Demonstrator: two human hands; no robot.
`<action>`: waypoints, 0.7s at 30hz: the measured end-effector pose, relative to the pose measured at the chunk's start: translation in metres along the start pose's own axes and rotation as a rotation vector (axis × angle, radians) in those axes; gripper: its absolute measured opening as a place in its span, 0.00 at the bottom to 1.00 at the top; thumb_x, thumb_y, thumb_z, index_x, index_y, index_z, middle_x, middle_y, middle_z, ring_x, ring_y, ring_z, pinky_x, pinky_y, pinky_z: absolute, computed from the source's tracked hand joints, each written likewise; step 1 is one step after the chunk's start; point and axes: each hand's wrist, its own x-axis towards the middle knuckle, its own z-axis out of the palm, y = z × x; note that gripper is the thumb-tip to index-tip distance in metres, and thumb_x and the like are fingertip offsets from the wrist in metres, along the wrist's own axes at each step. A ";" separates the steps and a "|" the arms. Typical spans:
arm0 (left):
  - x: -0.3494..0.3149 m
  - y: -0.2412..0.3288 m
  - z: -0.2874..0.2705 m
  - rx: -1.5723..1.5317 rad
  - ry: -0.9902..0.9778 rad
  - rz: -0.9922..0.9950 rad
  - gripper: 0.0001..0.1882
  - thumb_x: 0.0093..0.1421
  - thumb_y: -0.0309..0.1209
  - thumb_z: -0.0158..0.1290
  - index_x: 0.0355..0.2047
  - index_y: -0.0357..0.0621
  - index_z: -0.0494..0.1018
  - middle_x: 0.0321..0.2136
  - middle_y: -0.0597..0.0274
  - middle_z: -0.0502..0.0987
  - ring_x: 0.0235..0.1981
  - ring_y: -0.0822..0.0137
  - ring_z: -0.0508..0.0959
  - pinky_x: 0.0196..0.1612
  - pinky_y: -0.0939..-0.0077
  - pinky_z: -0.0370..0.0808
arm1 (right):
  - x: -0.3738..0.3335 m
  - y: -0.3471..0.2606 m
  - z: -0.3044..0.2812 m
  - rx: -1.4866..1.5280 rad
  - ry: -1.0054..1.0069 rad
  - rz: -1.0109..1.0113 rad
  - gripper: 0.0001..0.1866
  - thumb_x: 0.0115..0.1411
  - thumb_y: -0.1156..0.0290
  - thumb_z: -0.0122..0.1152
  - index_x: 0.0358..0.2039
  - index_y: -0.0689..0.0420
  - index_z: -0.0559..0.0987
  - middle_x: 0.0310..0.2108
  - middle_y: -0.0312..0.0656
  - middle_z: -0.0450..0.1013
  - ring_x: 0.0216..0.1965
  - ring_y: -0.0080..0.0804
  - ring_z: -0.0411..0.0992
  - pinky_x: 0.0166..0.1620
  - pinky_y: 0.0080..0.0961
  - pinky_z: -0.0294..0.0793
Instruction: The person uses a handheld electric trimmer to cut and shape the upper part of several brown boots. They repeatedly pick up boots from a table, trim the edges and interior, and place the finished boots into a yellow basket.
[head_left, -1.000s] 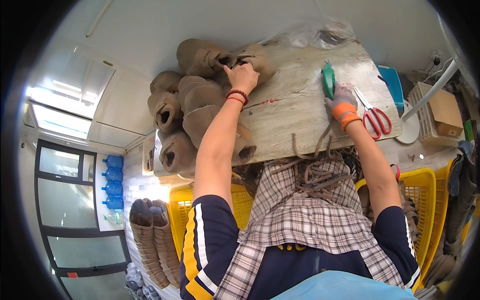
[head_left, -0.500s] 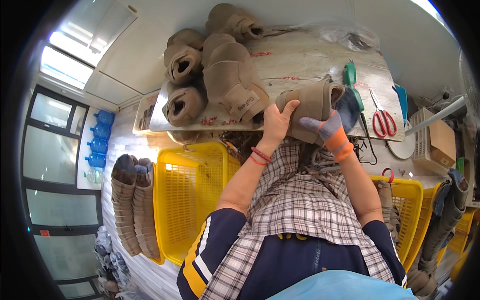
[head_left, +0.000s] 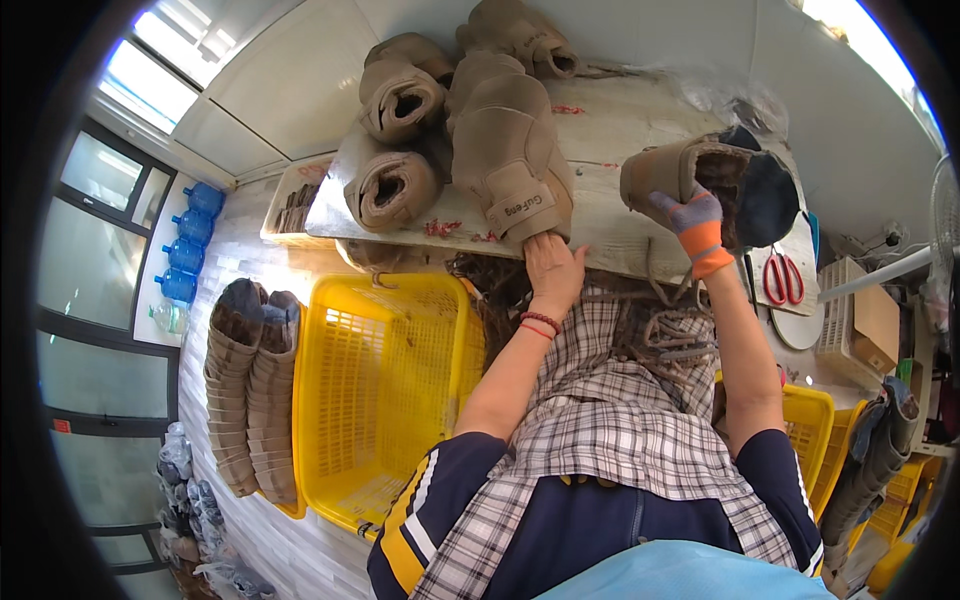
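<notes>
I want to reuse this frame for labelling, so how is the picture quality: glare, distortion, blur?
Head view: strong fisheye bend with a black rim; window glare blown out at upper left and top right; the workbench, tan boot and both hands stay sharp.

A pale surface (head_left: 620, 130) stands against plain light walls (head_left: 290, 80). Daylight pours through a window (head_left: 150, 70) at upper left. Dark glass doors (head_left: 90, 260) line the left side, with blue water bottles (head_left: 185, 245) beside them. The floor (head_left: 250, 530) is pale tile, holding a yellow crate (head_left: 375, 390).
</notes>
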 end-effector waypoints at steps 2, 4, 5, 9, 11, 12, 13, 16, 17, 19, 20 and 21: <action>0.006 -0.021 -0.008 -0.059 0.051 -0.052 0.34 0.52 0.43 0.60 0.50 0.28 0.64 0.47 0.39 0.68 0.50 0.44 0.67 0.54 0.57 0.64 | 0.016 -0.017 0.006 -0.080 -0.085 -0.029 0.24 0.48 0.59 0.69 0.45 0.54 0.79 0.38 0.41 0.79 0.39 0.36 0.77 0.42 0.27 0.74; 0.010 -0.039 -0.004 -0.079 0.158 -0.024 0.30 0.52 0.41 0.59 0.48 0.31 0.67 0.43 0.41 0.71 0.46 0.44 0.70 0.50 0.56 0.67 | 0.040 -0.015 0.007 -0.092 -0.183 -0.068 0.24 0.47 0.60 0.69 0.46 0.51 0.78 0.38 0.40 0.79 0.41 0.37 0.77 0.43 0.28 0.73; 0.014 -0.043 -0.006 -0.090 0.205 -0.004 0.28 0.52 0.40 0.59 0.47 0.32 0.68 0.41 0.42 0.73 0.45 0.44 0.71 0.49 0.56 0.68 | 0.055 -0.009 0.009 -0.174 -0.190 -0.059 0.24 0.47 0.60 0.69 0.47 0.50 0.78 0.38 0.40 0.79 0.41 0.37 0.77 0.43 0.28 0.73; 0.016 -0.056 -0.024 -0.105 0.280 0.152 0.16 0.55 0.33 0.55 0.41 0.35 0.74 0.37 0.46 0.77 0.38 0.46 0.75 0.44 0.55 0.71 | 0.092 -0.004 0.019 -0.134 -0.262 -0.019 0.28 0.44 0.61 0.72 0.46 0.58 0.77 0.37 0.44 0.79 0.37 0.35 0.76 0.42 0.27 0.73; 0.025 -0.048 -0.036 -0.156 0.296 0.188 0.15 0.55 0.31 0.56 0.41 0.35 0.75 0.39 0.47 0.77 0.40 0.47 0.75 0.44 0.56 0.71 | 0.118 0.014 0.012 0.346 -0.348 0.038 0.30 0.42 0.62 0.75 0.44 0.62 0.77 0.36 0.45 0.79 0.36 0.34 0.76 0.42 0.27 0.73; 0.025 -0.041 -0.045 -0.188 0.246 0.170 0.15 0.55 0.31 0.57 0.41 0.36 0.75 0.39 0.47 0.77 0.40 0.47 0.75 0.44 0.56 0.71 | 0.138 0.025 -0.004 0.117 -0.405 0.171 0.31 0.40 0.63 0.77 0.42 0.66 0.77 0.35 0.47 0.78 0.35 0.33 0.75 0.42 0.27 0.73; 0.020 -0.047 -0.056 -0.189 0.198 0.133 0.15 0.55 0.30 0.57 0.41 0.36 0.75 0.39 0.48 0.77 0.41 0.47 0.75 0.44 0.57 0.70 | 0.144 0.012 -0.007 -0.136 -0.429 0.163 0.27 0.42 0.64 0.75 0.42 0.63 0.78 0.36 0.46 0.78 0.38 0.35 0.75 0.42 0.28 0.73; 0.012 -0.055 -0.073 -0.209 0.147 0.131 0.17 0.54 0.30 0.59 0.43 0.35 0.74 0.43 0.46 0.75 0.45 0.45 0.73 0.48 0.56 0.68 | 0.128 -0.026 -0.005 -0.451 -0.046 -0.098 0.17 0.50 0.66 0.67 0.40 0.59 0.78 0.37 0.46 0.76 0.41 0.42 0.73 0.45 0.32 0.72; 0.011 -0.055 -0.079 -0.197 0.166 0.128 0.16 0.54 0.29 0.58 0.42 0.36 0.75 0.43 0.46 0.76 0.45 0.45 0.73 0.48 0.55 0.68 | 0.114 -0.050 0.009 -0.491 0.218 -0.330 0.15 0.52 0.67 0.65 0.39 0.58 0.78 0.37 0.46 0.75 0.41 0.43 0.73 0.46 0.32 0.71; 0.003 -0.067 -0.071 -0.202 0.113 0.090 0.19 0.55 0.30 0.58 0.46 0.34 0.72 0.46 0.45 0.73 0.48 0.45 0.71 0.51 0.54 0.65 | 0.089 -0.074 0.045 -0.286 0.312 -0.629 0.11 0.56 0.67 0.60 0.39 0.56 0.78 0.38 0.45 0.75 0.42 0.45 0.71 0.48 0.34 0.70; 0.001 -0.072 -0.067 -0.207 0.090 0.083 0.22 0.55 0.31 0.59 0.48 0.33 0.70 0.48 0.44 0.71 0.48 0.45 0.70 0.51 0.54 0.65 | 0.080 -0.070 0.077 -0.037 0.135 -0.678 0.10 0.58 0.67 0.57 0.39 0.55 0.77 0.39 0.45 0.74 0.43 0.46 0.71 0.50 0.35 0.69; -0.002 -0.075 -0.066 -0.210 0.067 0.076 0.25 0.55 0.32 0.59 0.50 0.32 0.68 0.50 0.43 0.69 0.49 0.45 0.69 0.52 0.54 0.64 | 0.078 -0.064 0.113 -0.103 -0.183 -0.373 0.13 0.60 0.63 0.54 0.43 0.55 0.77 0.41 0.45 0.74 0.45 0.46 0.71 0.51 0.34 0.68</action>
